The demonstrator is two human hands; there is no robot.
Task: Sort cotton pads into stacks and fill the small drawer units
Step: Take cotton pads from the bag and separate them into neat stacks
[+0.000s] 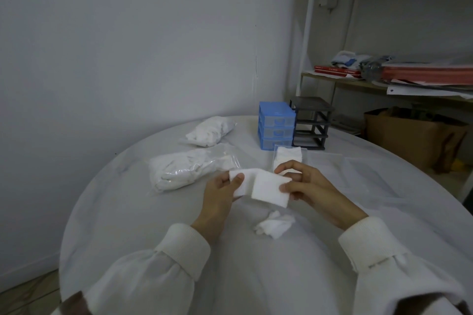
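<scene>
**Only a little sorted so far**

Both hands pinch a stack of cotton pads [261,188] above the table's middle: left hand [220,194] at one end, right hand [304,184] at the other. One clear drawer [289,156] holds pads. Two full bags [189,169] wait. The blue drawer unit [276,125] sits shut at the far edge.

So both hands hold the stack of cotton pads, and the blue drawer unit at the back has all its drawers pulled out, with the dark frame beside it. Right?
Not quite. In the head view the blue drawer unit has its drawers pushed in; the dark frame beside it is the one standing empty. The left hand and right hand do both hold the stack of cotton pads.
</scene>
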